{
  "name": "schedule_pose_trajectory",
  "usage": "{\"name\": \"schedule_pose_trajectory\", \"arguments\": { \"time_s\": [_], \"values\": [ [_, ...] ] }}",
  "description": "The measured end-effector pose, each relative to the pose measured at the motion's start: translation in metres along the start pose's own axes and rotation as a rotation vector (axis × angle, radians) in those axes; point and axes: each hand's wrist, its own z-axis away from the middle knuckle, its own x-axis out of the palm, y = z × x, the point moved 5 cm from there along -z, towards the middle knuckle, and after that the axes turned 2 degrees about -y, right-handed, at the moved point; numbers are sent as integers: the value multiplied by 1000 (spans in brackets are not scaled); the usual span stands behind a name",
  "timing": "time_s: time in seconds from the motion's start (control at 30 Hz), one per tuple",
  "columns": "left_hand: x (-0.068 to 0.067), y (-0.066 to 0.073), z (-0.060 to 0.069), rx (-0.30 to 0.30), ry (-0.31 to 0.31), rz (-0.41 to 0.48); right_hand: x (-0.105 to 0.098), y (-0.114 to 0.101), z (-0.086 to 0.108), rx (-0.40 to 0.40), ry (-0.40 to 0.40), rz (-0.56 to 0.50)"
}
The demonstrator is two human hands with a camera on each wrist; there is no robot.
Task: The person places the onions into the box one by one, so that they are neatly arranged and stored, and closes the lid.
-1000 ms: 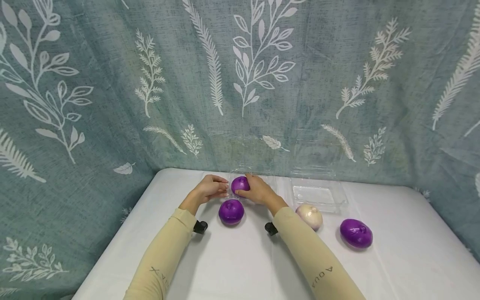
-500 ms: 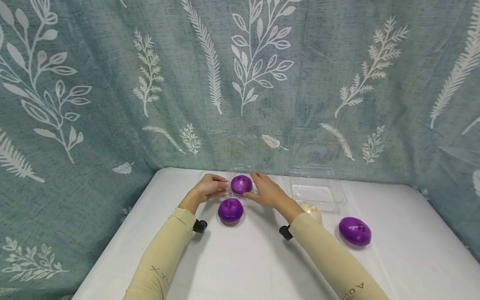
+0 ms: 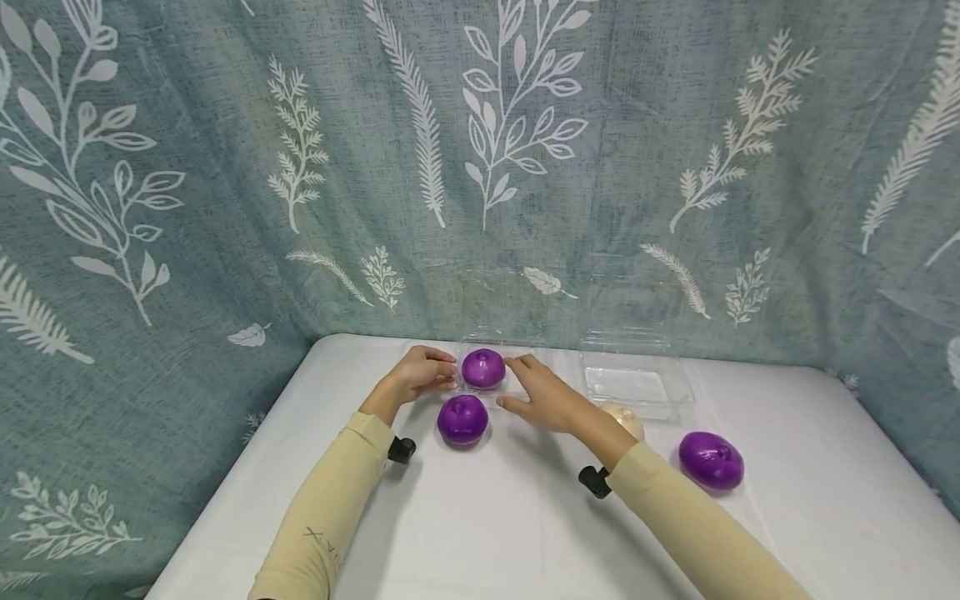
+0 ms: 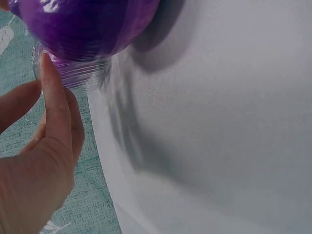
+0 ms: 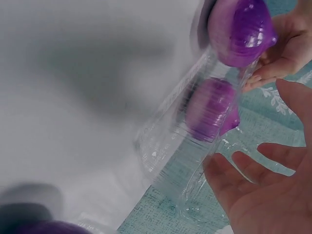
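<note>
A purple onion (image 3: 483,368) sits inside the left end of an open clear plastic container (image 5: 158,153) at the back of the table. My left hand (image 3: 416,375) pinches the container's left edge between thumb and fingers, also seen in the left wrist view. To the right of that onion, my right hand (image 3: 543,396) has its fingers spread and holds nothing. In the right wrist view its fingertips are close to the container's wall; whether they touch it I cannot tell. A second purple onion (image 3: 462,420) lies on the table in front of the container.
Another clear container (image 3: 626,387) with a raised lid stands at the back right. A white onion (image 3: 626,419) is partly hidden behind my right forearm. Farther right lies one more purple onion (image 3: 711,460). A patterned curtain (image 3: 480,167) hangs behind the white table (image 3: 480,533).
My right hand has let go of the onion in the container and drawn back to the right, fingers spreading. The left hand has stayed at the container's edge.
</note>
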Motion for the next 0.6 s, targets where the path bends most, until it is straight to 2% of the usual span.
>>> {"name": "schedule_pose_trajectory", "arguments": {
  "time_s": [0.13, 0.4, 0.6],
  "values": [
    [0, -1, -1, -3, 3, 1, -1, -2, 10, -5, 2, -34],
    [1, -2, -1, 0, 11, -14, 1, -16, 29, -57, 60, -87],
    [0, -1, -1, 12, 4, -12, 8, -25, 33, -23, 96, -234]
  ]
}}
